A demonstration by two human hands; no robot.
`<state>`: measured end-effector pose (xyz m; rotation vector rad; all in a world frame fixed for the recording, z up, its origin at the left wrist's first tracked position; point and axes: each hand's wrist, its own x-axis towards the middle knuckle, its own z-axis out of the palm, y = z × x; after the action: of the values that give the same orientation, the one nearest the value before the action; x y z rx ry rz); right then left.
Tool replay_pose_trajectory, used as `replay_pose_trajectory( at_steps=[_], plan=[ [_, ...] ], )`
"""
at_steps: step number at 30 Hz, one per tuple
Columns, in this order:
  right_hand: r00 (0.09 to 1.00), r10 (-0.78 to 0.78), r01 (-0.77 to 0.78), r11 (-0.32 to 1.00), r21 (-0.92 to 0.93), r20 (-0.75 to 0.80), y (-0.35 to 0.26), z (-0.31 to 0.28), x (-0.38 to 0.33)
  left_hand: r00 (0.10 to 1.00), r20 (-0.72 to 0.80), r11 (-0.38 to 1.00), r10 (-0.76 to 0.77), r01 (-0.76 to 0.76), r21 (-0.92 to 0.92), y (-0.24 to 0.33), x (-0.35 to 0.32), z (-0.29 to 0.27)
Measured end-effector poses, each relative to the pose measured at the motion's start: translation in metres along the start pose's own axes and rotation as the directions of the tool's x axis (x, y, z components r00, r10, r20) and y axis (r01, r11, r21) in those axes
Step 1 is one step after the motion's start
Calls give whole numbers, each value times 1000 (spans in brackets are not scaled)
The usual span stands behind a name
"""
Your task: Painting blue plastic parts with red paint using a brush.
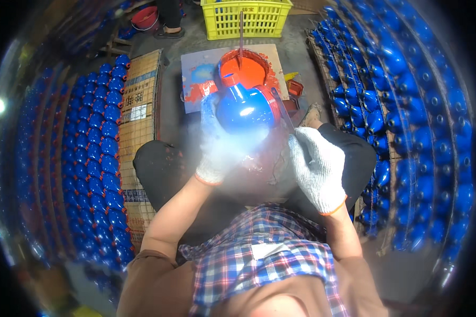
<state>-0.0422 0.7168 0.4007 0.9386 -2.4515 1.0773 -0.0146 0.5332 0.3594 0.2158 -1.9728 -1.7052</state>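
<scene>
My left hand [217,134], in a white knitted glove smeared blue, grips a glossy blue rounded casting [243,112] from its left and underside. The casting has a narrow neck with a red threaded end pointing up and away, and a wider red ringed end on its right. My right hand [318,162], gloved too, is closed around a slim dark tool [284,112]; its far end meets the wide red ring. Whether it is a brush or a blade cannot be told. Just beyond the casting stands a tub of red-orange paint [248,70] with a stick [241,37] upright in it.
Paint-stained cardboard [193,66] lies under the tub. Behind it is a yellow plastic crate [246,33]. Racks of similar blue castings [110,129] line the left, with more castings [373,124] on the right. A red bucket [144,18] sits far left beside another person's shoe [169,34].
</scene>
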Motion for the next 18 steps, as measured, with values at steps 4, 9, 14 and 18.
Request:
replay_pose_trajectory(
  at_steps=[4, 9, 14, 18],
  plan=[
    [1000, -15, 14, 1000, -27, -12, 0, 1, 2, 999, -18, 997, 46, -45, 61, -3, -1, 2],
    [1000, -20, 20, 1000, -9, -17, -1, 4, 3, 986, 68, 989, 151, -150, -9, 0, 1, 3],
    [999, -37, 36, 998, -45, -27, 1, 7, 4, 996, 66, 990, 63, -54, -129, 5, 0, 6],
    [998, -66, 65, 996, -65, -12, 0, 5, 6, 999, 35, 1000, 18, -17, -21, -5, 2, 3]
  ],
)
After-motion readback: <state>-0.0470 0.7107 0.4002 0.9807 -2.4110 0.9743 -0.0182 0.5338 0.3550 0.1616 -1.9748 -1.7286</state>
